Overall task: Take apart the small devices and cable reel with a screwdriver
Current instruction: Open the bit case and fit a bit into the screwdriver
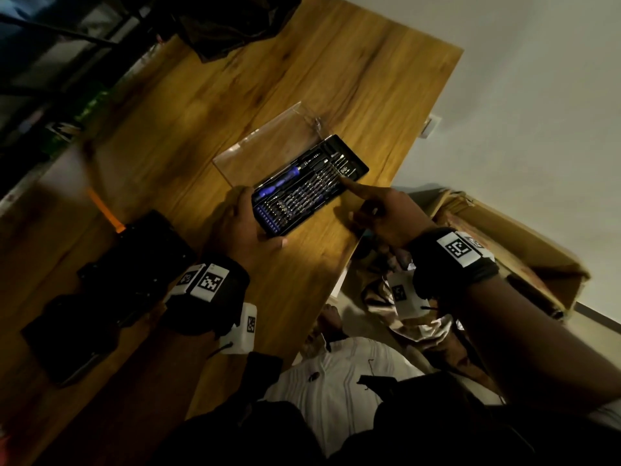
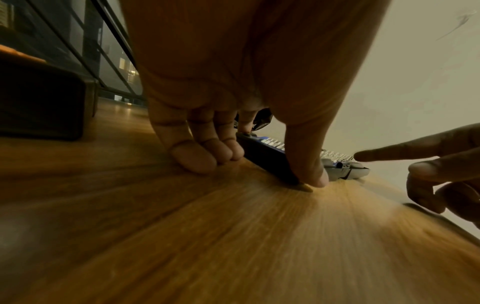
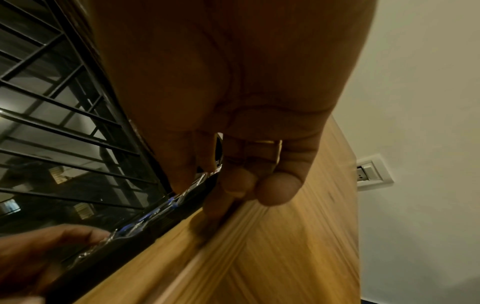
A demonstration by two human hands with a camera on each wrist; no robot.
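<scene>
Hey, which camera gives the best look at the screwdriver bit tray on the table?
The head view: it looks down on the whole tray, showing the blue screwdriver and the rows of bits. The left wrist view shows only its near edge, side-on. The right wrist view shows a blurred dark edge with glints.

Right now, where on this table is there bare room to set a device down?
Bare wood lies beyond the bit case and its clear lid, toward the dark cloth. Another patch sits near the table edge between both wrists. Crowded: dark devices by the left hand.
</scene>
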